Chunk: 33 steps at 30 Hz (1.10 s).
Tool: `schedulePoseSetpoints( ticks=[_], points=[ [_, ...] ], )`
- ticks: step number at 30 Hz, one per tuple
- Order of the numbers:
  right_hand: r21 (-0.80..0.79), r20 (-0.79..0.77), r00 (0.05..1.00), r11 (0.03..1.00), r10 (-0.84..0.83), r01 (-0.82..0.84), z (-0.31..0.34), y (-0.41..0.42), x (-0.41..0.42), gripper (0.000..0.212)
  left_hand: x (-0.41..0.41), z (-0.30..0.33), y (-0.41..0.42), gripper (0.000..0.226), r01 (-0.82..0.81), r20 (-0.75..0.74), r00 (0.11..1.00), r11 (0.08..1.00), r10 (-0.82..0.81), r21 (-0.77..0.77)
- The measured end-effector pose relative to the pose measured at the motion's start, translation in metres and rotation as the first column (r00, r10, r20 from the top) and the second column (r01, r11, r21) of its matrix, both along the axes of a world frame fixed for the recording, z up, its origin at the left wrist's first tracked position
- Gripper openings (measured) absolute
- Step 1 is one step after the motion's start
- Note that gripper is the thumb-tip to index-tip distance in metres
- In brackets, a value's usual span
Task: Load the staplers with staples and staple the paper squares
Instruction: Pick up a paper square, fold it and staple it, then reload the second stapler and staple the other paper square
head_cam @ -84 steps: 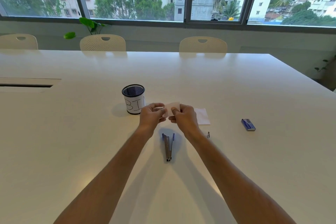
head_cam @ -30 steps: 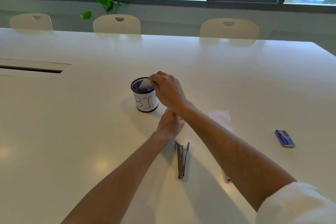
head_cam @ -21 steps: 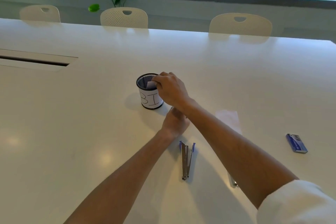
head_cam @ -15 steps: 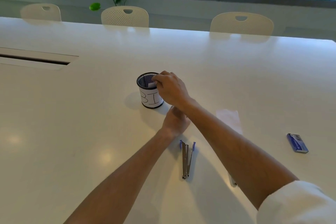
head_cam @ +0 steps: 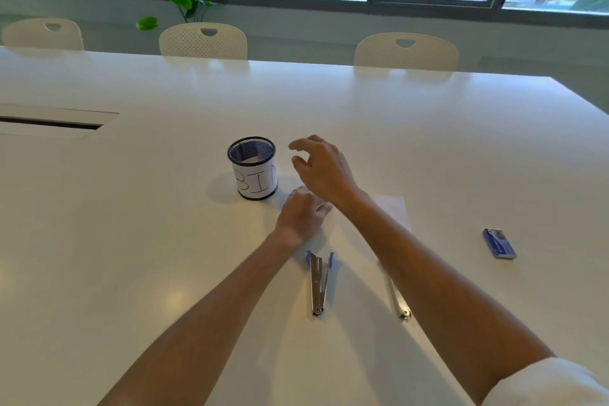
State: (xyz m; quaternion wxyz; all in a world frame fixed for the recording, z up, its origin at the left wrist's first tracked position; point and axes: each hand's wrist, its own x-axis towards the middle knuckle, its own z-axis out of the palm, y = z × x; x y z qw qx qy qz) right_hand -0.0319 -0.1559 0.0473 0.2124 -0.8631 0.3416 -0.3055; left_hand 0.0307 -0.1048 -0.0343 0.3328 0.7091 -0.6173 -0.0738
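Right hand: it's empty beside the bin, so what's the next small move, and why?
Probably draw the right hand back toward the paper squares to take the next one. It hangs open beside the bin, holding nothing, and a white piece already lies inside the bin. The left hand rests on the table by the open stapler, so paper seems the missing piece.

My right forearm (head_cam: 438,277) hid most of the second stapler (head_cam: 400,305) and part of the paper squares (head_cam: 393,208) beneath it. My left hand (head_cam: 301,216) had its fingertips tucked under my right wrist, so its grip was unreadable. The print on the staple box (head_cam: 499,243), far right of my hands, was too small to read.
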Motion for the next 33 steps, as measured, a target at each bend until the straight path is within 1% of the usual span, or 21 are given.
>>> schedulePoseSetpoints(
  ticks=[4,8,11,13,17,20,23,30,33],
  points=[
    [0.03,-0.09,0.99,0.993,-0.109,0.112,-0.008,0.004,-0.046,0.03,0.001,-0.004,-0.003,0.016,0.016,0.061,0.998,0.999,-0.014,-0.031],
    [0.052,-0.189,0.957,0.97,-0.222,0.236,-0.018,0.014,-0.093,0.03,0.0,-0.004,-0.003,0.01,0.034,0.023,0.999,0.998,-0.033,-0.055],
    [0.076,-0.267,0.921,0.947,-0.283,0.313,-0.02,0.024,-0.124,0.032,-0.002,-0.002,-0.001,0.009,0.034,0.011,0.999,0.999,-0.034,-0.04],
    [0.085,-0.325,0.894,0.933,-0.307,0.351,-0.022,0.033,-0.14,0.037,-0.003,0.0,0.0,0.011,0.033,0.007,0.999,0.999,-0.033,-0.013],
    [0.01,-0.473,0.809,0.916,-0.35,0.402,-0.025,0.052,-0.16,0.048,-0.005,0.007,0.001,0.018,0.066,-0.036,0.997,0.996,-0.064,0.056],
    [-0.025,-0.544,0.759,0.911,-0.358,0.412,-0.03,0.066,-0.166,0.06,-0.005,0.014,0.004,0.024,0.099,-0.059,0.994,0.991,-0.094,0.094],
    [-0.032,-0.571,0.737,0.907,-0.362,0.42,-0.035,0.076,-0.168,0.063,-0.008,0.019,0.008,0.028,0.109,-0.072,0.992,0.99,-0.103,0.086],
    [-0.049,-0.531,0.745,0.892,-0.405,0.45,-0.038,0.088,-0.163,0.043,-0.03,0.024,0.023,0.024,0.163,-0.125,0.979,0.986,-0.164,-0.015],
    [-0.039,-0.498,0.765,0.892,-0.408,0.45,-0.036,0.087,-0.163,0.035,-0.046,0.029,0.032,0.022,0.163,-0.182,0.968,0.984,-0.173,-0.073]
  ],
)
